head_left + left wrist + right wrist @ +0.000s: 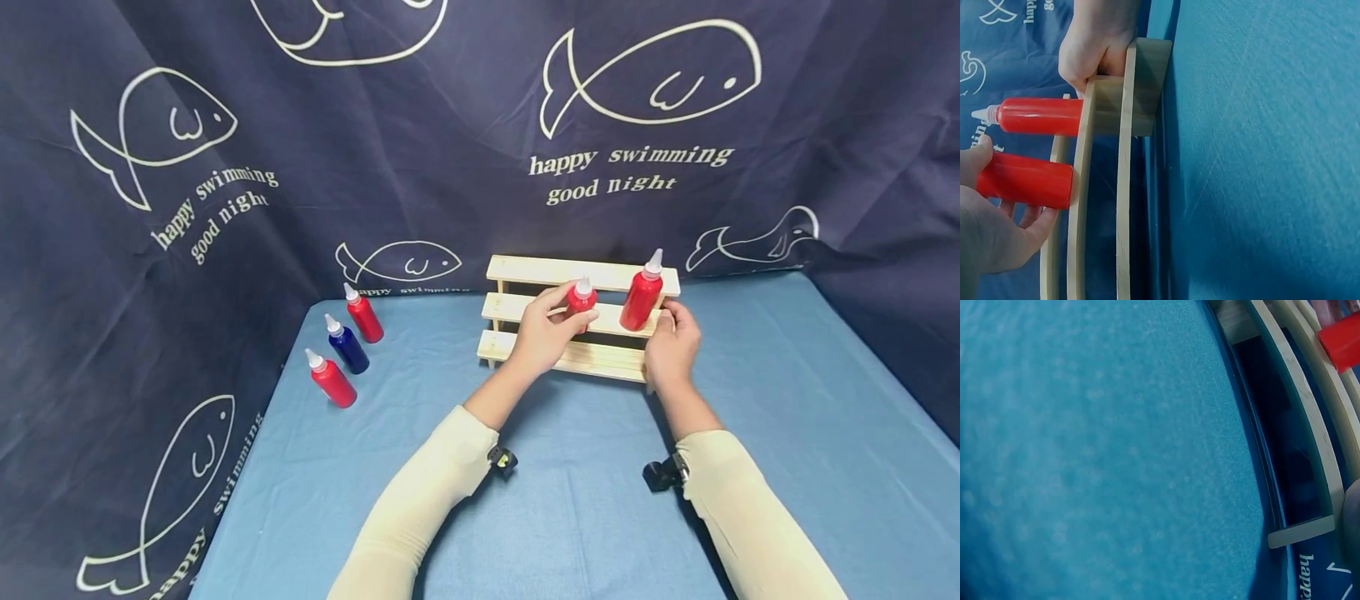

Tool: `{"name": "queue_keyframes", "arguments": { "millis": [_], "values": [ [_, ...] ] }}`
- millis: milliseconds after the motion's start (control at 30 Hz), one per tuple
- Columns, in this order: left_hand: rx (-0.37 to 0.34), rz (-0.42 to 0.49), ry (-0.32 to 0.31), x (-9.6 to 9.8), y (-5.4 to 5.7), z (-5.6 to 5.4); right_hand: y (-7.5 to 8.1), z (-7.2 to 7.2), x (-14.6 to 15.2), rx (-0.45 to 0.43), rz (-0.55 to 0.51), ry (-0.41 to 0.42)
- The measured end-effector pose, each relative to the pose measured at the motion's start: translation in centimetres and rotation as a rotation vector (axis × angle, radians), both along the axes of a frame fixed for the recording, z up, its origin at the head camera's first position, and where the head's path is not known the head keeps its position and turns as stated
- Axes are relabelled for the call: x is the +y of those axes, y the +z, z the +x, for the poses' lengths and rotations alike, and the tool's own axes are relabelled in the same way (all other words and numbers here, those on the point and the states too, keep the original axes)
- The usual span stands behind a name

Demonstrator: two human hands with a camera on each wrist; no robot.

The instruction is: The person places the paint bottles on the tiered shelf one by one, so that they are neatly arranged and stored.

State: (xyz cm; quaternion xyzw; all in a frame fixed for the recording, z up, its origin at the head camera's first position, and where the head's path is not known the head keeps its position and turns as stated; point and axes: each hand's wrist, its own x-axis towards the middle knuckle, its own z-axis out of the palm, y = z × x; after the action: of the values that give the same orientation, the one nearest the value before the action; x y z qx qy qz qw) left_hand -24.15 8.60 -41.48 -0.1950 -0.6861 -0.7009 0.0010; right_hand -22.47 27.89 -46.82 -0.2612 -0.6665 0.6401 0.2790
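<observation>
A three-tier wooden display rack (pixel 585 358) stands on the table. My left hand (pixel 543 329) holds a red squeeze bottle (pixel 581 297) with a white pointed cap, thumb on one side and fingers on the other. In the left wrist view this held bottle (pixel 1025 180) is upright to the rack, its base right at the middle tier. A second red squeeze bottle (pixel 641 302) stands on that tier's right part. My right hand (pixel 672 346) grips the rack's right end, its fingers partly hidden behind the wood. Only a sliver of it shows in the right wrist view.
At the table's left side stand a red bottle (pixel 363 317), a blue bottle (pixel 348 348) and another red bottle (pixel 333 382), all white-capped. A dark fish-print curtain (pixel 420 150) hangs close behind the rack. Blue cloth (pixel 570 500) covers the table.
</observation>
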Motion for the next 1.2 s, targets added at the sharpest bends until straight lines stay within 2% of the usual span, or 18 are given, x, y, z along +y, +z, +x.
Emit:
{"name": "queue_keyframes", "arguments": {
  "millis": [267, 400, 667, 967, 1200],
  "values": [
    [-0.008, 0.022, -0.015, 0.2, -0.1, -0.4, 0.1, 0.1, -0.1, -0.004, -0.005, 0.0],
    [0.002, -0.001, 0.006, 0.3, 0.0, -0.7, 0.2, 0.2, -0.1, -0.009, -0.009, 0.01],
    [0.04, -0.136, 0.032, 0.4, -0.1, -1.3, 0.1, 0.2, -0.1, 0.007, -0.008, 0.018],
    [0.095, -0.298, 0.059, 0.4, -0.9, -1.9, 0.0, 0.1, -0.2, -0.011, -0.008, 0.02],
    [0.138, -0.381, 0.059, 0.6, -1.0, -2.1, 0.3, 0.2, -0.3, -0.004, -0.029, 0.019]
  ]
}}
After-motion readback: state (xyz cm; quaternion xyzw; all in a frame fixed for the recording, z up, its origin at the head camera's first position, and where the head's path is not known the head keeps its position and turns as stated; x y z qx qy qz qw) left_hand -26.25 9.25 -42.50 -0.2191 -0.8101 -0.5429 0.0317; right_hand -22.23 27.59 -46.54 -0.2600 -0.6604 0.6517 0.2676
